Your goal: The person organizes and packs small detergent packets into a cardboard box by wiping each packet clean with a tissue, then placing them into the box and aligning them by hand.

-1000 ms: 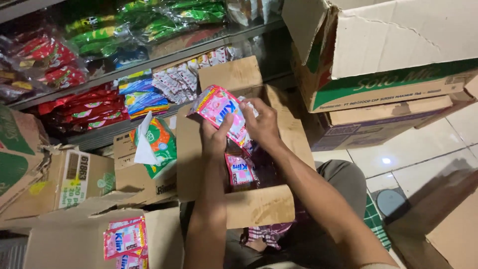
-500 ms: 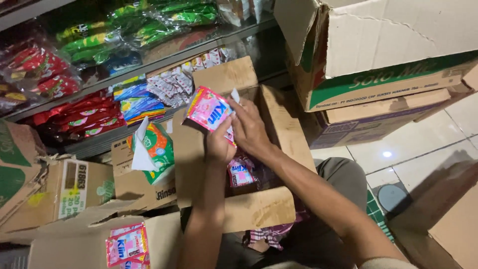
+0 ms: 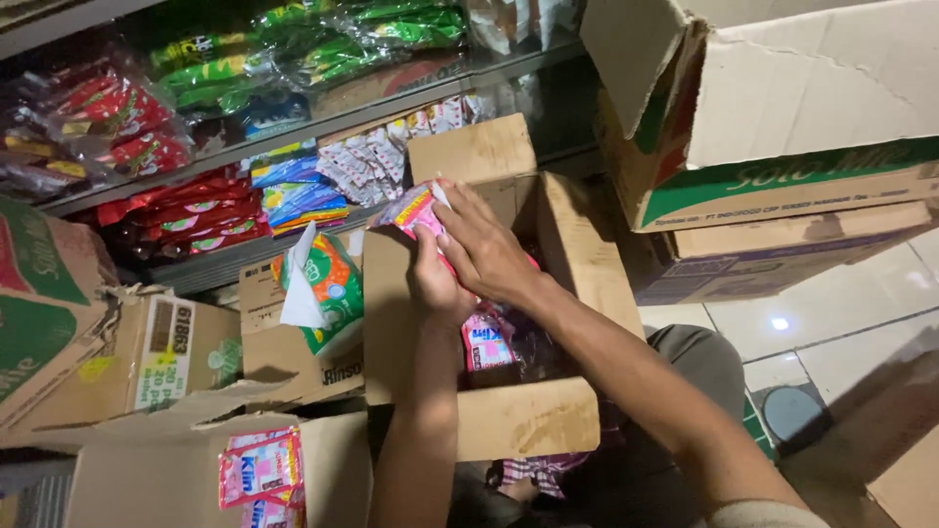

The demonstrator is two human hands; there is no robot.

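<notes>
- Now, both hands are gripping a bundle of glossy, crinkly pink sachets over a matte brown cardboard box.
- The left hand is closing around the bundle from below; the right hand is lying across its top, fingers curled over it.
- More pink sachets are lying inside the box, just under the wrists.
- Compared with a second ago, the bundle is sitting lower, nearer the box.

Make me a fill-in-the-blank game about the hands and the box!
1. Both hands, the left hand and the right hand, hold a ____ packet.
2. The hands are above an open ____ box.
3. The packets on the top shelf are mostly ____.

Missing words: pink; cardboard; green
</notes>
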